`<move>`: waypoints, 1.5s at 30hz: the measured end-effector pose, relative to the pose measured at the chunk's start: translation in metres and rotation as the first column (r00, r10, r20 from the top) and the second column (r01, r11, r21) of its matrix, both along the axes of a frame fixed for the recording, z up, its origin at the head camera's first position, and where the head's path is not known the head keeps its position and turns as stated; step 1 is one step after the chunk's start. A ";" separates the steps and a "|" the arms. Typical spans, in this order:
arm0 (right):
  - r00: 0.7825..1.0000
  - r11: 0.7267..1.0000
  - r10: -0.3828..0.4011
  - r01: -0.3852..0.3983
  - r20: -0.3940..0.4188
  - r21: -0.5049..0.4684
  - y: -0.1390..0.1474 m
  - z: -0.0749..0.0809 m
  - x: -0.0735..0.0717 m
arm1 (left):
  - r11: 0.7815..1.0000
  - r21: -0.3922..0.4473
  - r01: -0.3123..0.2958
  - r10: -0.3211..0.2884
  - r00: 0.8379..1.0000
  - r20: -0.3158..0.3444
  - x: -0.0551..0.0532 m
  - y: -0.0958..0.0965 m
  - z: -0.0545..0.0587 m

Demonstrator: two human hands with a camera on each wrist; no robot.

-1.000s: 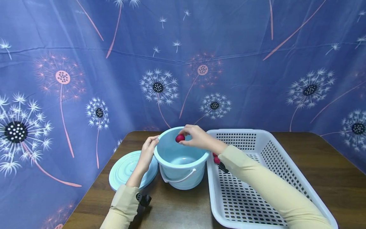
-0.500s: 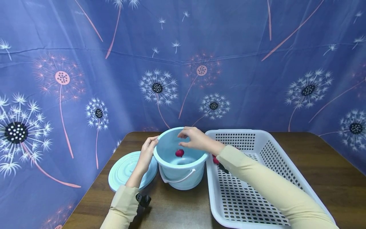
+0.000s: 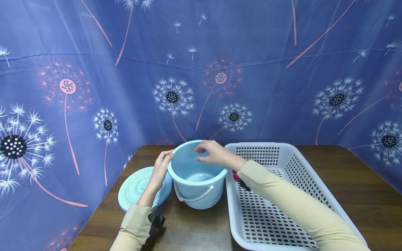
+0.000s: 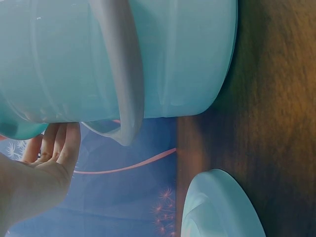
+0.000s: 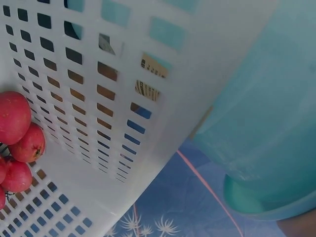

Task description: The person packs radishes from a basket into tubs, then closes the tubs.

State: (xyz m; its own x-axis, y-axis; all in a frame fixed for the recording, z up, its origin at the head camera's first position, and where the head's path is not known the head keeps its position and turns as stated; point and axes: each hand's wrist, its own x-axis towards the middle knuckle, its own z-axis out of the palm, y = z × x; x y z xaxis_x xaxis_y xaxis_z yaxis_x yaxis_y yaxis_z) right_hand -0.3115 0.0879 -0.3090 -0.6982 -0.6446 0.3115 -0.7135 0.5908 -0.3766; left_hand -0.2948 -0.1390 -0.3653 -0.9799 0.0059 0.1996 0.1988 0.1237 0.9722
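A light blue bucket [image 3: 199,195] stands upright on the table, its handle [image 3: 196,198] hanging down in front. My left hand [image 3: 160,165] holds its left rim; in the left wrist view several fingers [image 4: 61,143] lie against the outer wall just under the rim. Over the bucket's right rim my right hand [image 3: 213,153] hovers with its fingers loosely bent and a gap between thumb and fingertips, holding nothing. Small round red fruits or roots, perhaps radishes [image 5: 27,143], lie in the white basket. The near part of the bucket's bottom is hidden by its front wall.
A perforated white plastic basket [image 3: 233,216] stands right of the bucket, under my right forearm. The light blue lid [image 3: 130,188] lies left of the bucket, partly behind my left forearm. A blue dandelion-print cloth [image 3: 276,104] hangs behind the wooden table [image 3: 201,230].
My right hand let go of one radish-like piece, which fell into the bucket and is now out of sight. My left hand stays on the rim.
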 end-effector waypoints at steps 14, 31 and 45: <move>1.000 1.000 0.002 -0.002 -0.022 -0.017 0.001 0.001 0.000 | 1.000 0.022 -0.002 0.002 1.000 0.005 0.000 0.000 0.000; 0.997 0.990 -0.038 0.028 -0.070 -0.138 0.031 0.008 0.005 | 1.000 0.000 0.007 -0.007 1.000 0.013 0.004 -0.001 0.001; 0.983 0.976 -0.174 0.165 -0.056 -0.144 0.078 0.009 0.012 | 1.000 -0.016 0.023 -0.022 0.999 0.034 0.004 -0.002 0.002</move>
